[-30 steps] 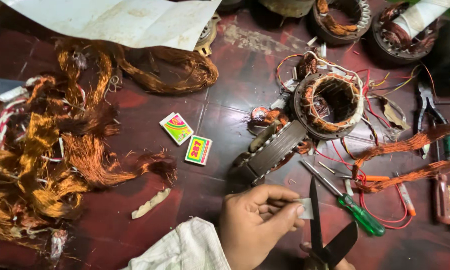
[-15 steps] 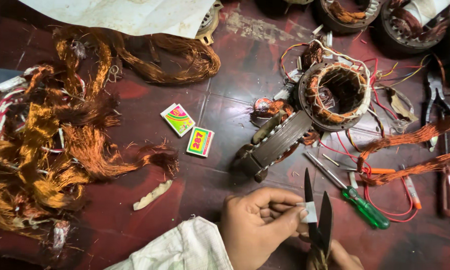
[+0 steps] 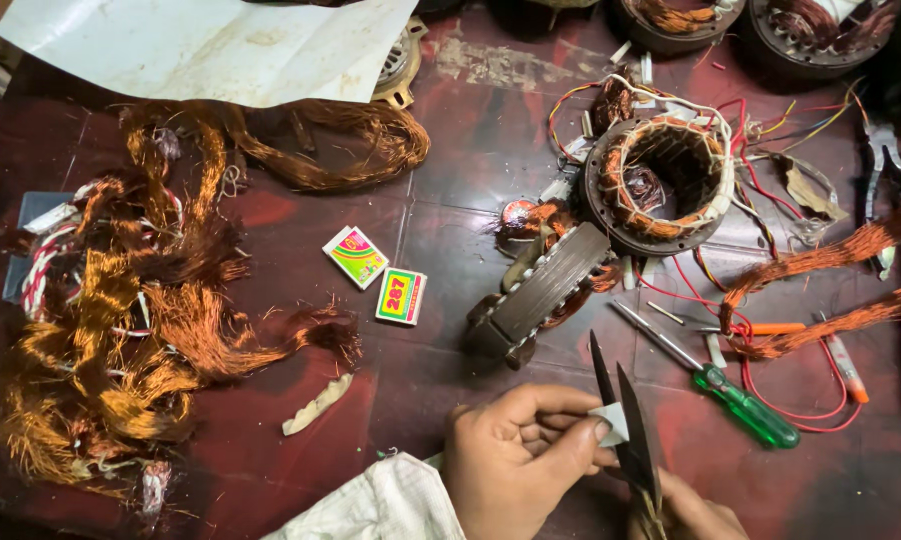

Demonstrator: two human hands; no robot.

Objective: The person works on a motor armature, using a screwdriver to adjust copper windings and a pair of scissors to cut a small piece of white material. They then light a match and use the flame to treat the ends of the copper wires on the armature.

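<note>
I'm seeing the left hand [image 3: 525,455] pinching a small white paper slip [image 3: 611,422] between thumb and forefinger, low at centre. The right hand [image 3: 685,510] is gripping dark scissors [image 3: 625,425], whose blades have been closing onto the slip since a second ago. The round stator [image 3: 660,185] is holding glossy copper windings inside.

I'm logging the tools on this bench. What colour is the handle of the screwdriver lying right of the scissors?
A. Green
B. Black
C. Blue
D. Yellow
A. The screwdriver lies on the table right of the scissors, and its translucent handle is green; the left hand holds a small white slip against the blades.
</note>
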